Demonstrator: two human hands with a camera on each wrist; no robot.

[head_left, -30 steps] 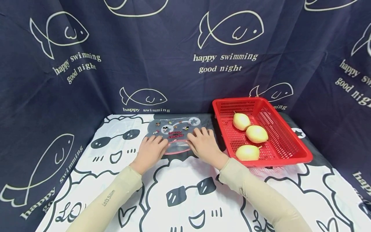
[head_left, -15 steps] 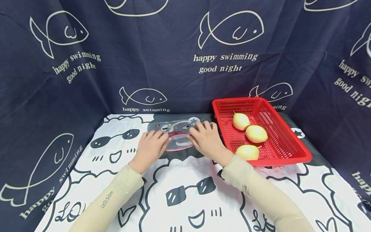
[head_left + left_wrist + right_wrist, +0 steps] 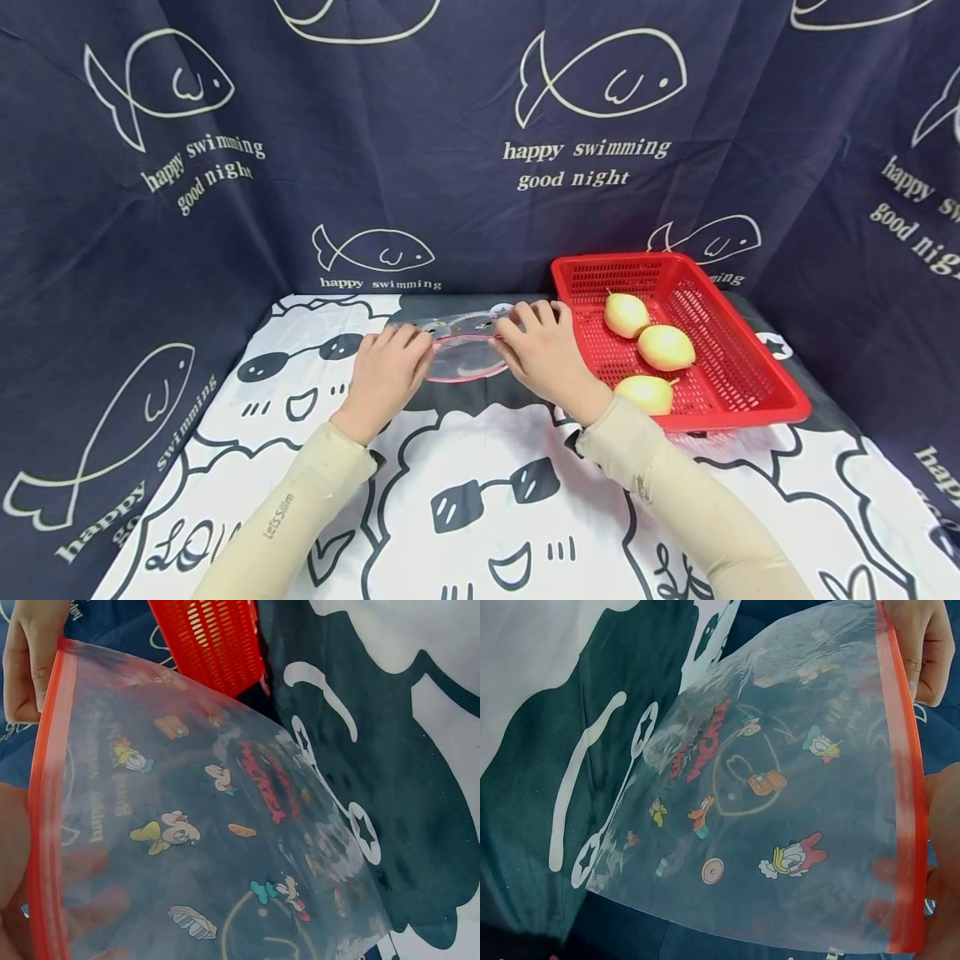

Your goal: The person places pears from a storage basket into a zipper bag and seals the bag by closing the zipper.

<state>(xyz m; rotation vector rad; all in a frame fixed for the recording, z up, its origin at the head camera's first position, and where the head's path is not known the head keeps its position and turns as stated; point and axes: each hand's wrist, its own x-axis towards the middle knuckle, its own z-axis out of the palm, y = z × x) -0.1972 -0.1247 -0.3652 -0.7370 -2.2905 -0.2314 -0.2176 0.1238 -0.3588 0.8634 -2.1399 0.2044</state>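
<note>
While near basket rim [image 3: 742,417], red-edged bag [image 3: 780,795]

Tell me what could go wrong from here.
The clear bag looks thin and is held near its red edge by the left hand and right hand, so it might slip or crumple. The right hand appears close to the red basket; a bump could roll the pears.
</note>
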